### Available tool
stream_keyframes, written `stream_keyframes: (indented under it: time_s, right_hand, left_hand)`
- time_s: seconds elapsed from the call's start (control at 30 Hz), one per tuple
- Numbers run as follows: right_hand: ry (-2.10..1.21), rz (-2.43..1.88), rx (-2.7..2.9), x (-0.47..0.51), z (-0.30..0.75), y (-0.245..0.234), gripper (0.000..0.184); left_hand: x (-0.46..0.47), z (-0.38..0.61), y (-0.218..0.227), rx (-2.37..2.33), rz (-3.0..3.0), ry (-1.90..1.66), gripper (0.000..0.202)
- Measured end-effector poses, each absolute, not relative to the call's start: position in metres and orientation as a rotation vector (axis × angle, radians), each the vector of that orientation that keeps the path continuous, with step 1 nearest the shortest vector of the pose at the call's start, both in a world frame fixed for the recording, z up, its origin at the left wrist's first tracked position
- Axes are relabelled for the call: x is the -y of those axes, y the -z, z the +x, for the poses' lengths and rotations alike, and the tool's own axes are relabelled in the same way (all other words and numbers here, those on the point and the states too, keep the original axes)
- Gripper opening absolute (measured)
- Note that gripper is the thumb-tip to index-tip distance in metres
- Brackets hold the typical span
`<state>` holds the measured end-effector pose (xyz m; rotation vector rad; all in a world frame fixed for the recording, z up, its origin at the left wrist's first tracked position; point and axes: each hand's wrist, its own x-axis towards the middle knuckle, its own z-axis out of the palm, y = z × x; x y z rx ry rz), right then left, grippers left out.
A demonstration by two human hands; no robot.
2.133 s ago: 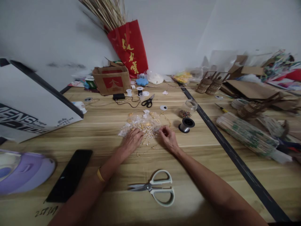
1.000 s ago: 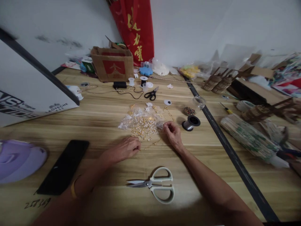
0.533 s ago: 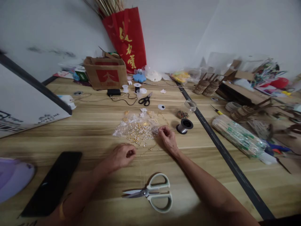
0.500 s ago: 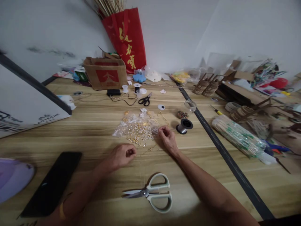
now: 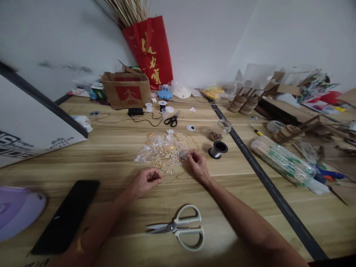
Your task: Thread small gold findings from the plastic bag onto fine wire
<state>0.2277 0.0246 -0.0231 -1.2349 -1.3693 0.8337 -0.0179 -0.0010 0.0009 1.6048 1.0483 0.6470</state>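
Note:
My left hand (image 5: 146, 180) rests low over the table, thumb and fingers brought together in a pinch; anything between them is too small to make out. Across from it, my right hand (image 5: 198, 165) also pinches, its fingertips beside a small greyish clear packet (image 5: 183, 154). Whether they grip that packet or something finer cannot be made out. Between and beyond the hands lies a pile of small gold and silver jewellery findings (image 5: 165, 155) on crumpled clear plastic bags (image 5: 143, 154). A thin gold chain (image 5: 175, 180) lies between the hands. Light-handled scissors (image 5: 189, 227) lie open nearest me.
A wire spool (image 5: 218, 150) and a tipped clear jar (image 5: 219, 131) of beads stand right of my right hand. Black scissors (image 5: 172, 119) lie behind the pile. At left are a dark phone-like slab (image 5: 65, 217) and a white box (image 5: 36, 122). Packaged sticks (image 5: 286, 161) lie right.
The fingers of my left hand have loosened slightly and shifted a little. My right hand stays nearly in place. The whole view has shifted slightly.

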Motion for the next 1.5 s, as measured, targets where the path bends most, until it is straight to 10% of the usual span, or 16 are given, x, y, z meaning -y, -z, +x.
stream_keyframes:
  time_s: [1.5]
  right_hand:
    - [-1.01,-1.23,1.678,-0.015,0.241,-0.045,0.024]
  left_hand:
    - [0.013,-0.025,-0.02,-1.179,2.218,-0.148,0.012]
